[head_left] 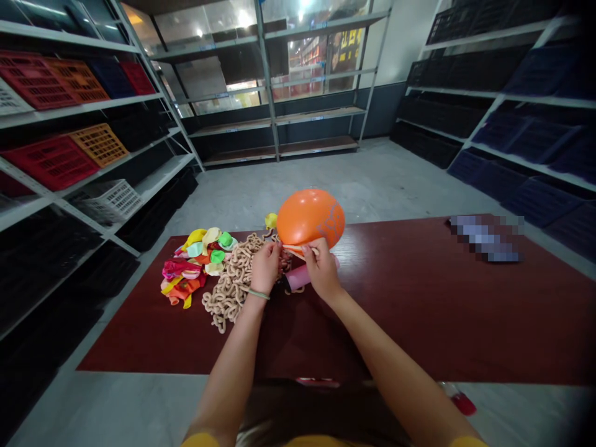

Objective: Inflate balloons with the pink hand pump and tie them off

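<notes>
Clothing-wise it's pretty much all yellow: a bit of left sleeve (200, 440) pokes in at the bottom edge left of centre, a matching right sleeve (467, 441) shows at bottom right, plus a thin strip of yellow top (321, 441) bottom middle. Forearms (235, 354) are bare. Left hand (266, 268) has a skinny pale green band (259, 293) round the wrist, looks like a simple loop, near the middle of the frame.

No text can be read: purple marks (332, 221) on the orange balloon (305, 215), yellow characters (350, 45) in the background and small shelf labels (318, 118) are unclear.
</notes>
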A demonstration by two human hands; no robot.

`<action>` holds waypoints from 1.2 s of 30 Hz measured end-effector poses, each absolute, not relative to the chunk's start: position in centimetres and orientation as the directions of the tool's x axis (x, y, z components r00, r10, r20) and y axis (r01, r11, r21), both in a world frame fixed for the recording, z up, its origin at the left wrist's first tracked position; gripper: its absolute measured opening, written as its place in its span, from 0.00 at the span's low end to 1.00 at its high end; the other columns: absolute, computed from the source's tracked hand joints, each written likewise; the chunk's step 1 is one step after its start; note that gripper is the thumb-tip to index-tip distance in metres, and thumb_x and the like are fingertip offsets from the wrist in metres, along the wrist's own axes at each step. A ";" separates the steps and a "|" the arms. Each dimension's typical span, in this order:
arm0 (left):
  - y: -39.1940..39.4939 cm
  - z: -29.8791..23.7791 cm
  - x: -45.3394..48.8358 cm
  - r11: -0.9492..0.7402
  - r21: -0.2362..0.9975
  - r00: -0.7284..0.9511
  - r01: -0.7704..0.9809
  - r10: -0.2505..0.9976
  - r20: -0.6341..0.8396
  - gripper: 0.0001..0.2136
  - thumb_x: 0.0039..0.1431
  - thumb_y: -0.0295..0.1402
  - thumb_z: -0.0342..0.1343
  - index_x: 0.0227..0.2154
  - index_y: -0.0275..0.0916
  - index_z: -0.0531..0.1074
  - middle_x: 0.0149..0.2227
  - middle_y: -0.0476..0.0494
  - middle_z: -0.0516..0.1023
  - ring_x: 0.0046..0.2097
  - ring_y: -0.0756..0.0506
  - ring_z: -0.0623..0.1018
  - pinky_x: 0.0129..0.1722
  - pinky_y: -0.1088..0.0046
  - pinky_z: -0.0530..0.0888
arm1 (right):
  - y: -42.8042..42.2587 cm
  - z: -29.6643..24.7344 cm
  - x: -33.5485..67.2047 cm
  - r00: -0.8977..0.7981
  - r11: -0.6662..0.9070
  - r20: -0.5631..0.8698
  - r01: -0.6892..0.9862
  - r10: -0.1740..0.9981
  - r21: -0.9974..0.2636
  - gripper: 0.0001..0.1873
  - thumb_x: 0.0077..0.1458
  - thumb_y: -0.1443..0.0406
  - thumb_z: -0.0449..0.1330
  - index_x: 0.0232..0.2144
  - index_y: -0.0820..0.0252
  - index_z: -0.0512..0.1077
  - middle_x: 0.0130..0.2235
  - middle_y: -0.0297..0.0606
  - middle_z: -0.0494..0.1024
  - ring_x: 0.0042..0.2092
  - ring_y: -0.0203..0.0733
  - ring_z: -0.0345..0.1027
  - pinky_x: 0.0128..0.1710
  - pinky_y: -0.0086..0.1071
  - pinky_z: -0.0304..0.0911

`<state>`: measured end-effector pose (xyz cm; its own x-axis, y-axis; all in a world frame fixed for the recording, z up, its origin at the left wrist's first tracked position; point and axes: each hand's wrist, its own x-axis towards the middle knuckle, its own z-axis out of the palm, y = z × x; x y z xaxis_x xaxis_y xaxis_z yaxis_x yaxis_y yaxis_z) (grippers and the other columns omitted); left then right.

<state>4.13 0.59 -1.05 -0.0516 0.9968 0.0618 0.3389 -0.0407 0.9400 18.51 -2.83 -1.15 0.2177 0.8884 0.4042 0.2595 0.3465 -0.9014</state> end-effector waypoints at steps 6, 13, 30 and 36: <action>0.2 -0.7 4.2 -0.211 0.843 0.001 0.494 0.970 0.242 0.10 0.63 0.39 0.48 0.29 0.41 0.67 0.22 0.49 0.74 0.24 0.48 0.73 0.27 0.73 0.65 | -1.6 -1.2 19.6 0.312 0.310 0.352 0.177 0.883 -0.934 0.12 0.59 0.52 0.53 0.32 0.52 0.62 0.27 0.29 0.68 0.29 0.38 0.63 0.31 0.30 0.56; -1.0 -0.1 4.5 -0.406 0.869 0.260 0.285 0.905 0.338 0.11 0.64 0.36 0.45 0.43 0.40 0.69 0.21 0.52 0.72 0.25 0.50 0.72 0.31 0.75 0.68 | -0.3 -0.5 20.9 0.343 0.223 0.142 -0.209 0.929 -0.952 0.18 0.55 0.48 0.58 0.30 0.52 0.58 0.20 0.22 0.55 0.18 0.31 0.47 0.19 0.27 0.45; -1.0 0.1 4.5 -0.054 0.993 0.616 0.105 0.787 -0.023 0.15 0.60 0.44 0.53 0.37 0.34 0.71 0.24 0.50 0.71 0.24 0.54 0.67 0.26 0.78 0.65 | -0.9 0.7 22.6 0.206 0.280 0.260 -0.073 0.943 -0.957 0.17 0.53 0.50 0.60 0.29 0.55 0.63 0.22 0.24 0.58 0.22 0.30 0.48 0.22 0.27 0.47; -1.0 -0.8 5.1 -0.193 0.957 0.533 0.217 0.845 0.049 0.16 0.64 0.45 0.48 0.34 0.36 0.71 0.25 0.48 0.73 0.25 0.52 0.69 0.28 0.77 0.66 | -1.9 2.2 22.3 0.058 0.251 0.244 -0.167 0.968 -0.954 0.14 0.53 0.56 0.63 0.38 0.52 0.64 0.22 0.23 0.59 0.22 0.30 0.52 0.23 0.27 0.51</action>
